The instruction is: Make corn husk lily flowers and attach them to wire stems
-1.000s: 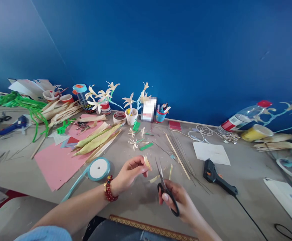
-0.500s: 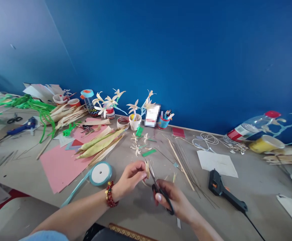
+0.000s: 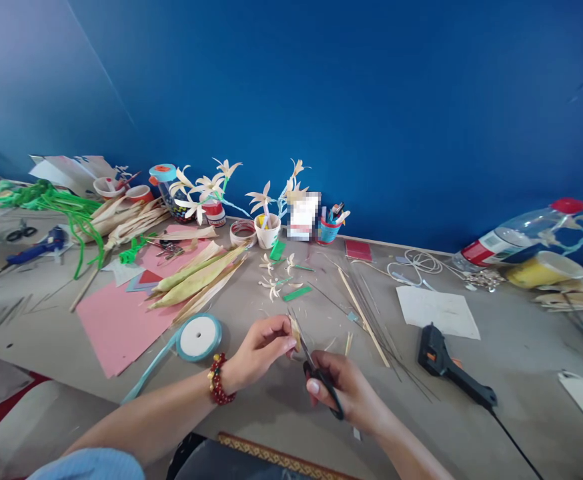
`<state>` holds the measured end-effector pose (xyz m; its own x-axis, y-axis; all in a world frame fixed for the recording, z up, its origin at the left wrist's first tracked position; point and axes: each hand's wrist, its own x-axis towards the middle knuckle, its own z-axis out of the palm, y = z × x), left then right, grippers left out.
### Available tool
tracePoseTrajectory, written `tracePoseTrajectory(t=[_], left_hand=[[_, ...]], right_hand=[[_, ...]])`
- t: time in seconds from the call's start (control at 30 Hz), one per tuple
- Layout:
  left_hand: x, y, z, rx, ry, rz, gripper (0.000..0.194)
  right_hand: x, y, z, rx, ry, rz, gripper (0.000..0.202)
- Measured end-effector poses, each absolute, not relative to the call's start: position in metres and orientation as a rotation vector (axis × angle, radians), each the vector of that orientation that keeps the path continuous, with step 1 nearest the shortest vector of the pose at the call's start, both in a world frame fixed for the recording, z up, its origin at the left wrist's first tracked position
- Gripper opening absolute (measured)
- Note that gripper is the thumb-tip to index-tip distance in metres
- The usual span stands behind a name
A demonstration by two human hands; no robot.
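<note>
Near the front middle of the table, my left hand (image 3: 266, 347) pinches a small pale piece of husk (image 3: 295, 333) between thumb and fingers. A pair of scissors with black handles (image 3: 327, 390) is in my right hand (image 3: 341, 383), its blades pointing up and left alongside the husk piece. Whether the blades touch the husk is too small to tell. Just beyond the hands lie small pale flowers (image 3: 271, 287) and a green strip (image 3: 297, 294). Left of my left hand is a roll of light blue ribbon (image 3: 199, 337).
Green and pale corn husks (image 3: 191, 283) rest on pink paper (image 3: 116, 327) at the left. A black glue gun (image 3: 451, 367) and its cord lie at the right. Thin wires (image 3: 371, 313) lie beyond my right hand. Cups with husk flowers (image 3: 267, 231) line the blue wall.
The view has shifted slightly, so the table items appear a little higher. Both hands keep their holds, with the scissor blades a little closer together beside the husk piece.
</note>
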<state>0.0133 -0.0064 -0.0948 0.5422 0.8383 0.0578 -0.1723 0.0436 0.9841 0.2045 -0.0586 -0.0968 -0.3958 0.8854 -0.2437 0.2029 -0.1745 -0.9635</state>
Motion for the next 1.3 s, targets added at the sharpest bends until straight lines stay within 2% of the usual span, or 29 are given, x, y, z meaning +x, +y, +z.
tracePoseTrajectory(t=[1.3], left_hand=[[0.016, -0.012, -0.092, 1.157, 0.739, 1.006, 0.023]], right_hand=[[0.195, -0.067, -0.108, -1.250, -1.586, 1.531, 0.063]])
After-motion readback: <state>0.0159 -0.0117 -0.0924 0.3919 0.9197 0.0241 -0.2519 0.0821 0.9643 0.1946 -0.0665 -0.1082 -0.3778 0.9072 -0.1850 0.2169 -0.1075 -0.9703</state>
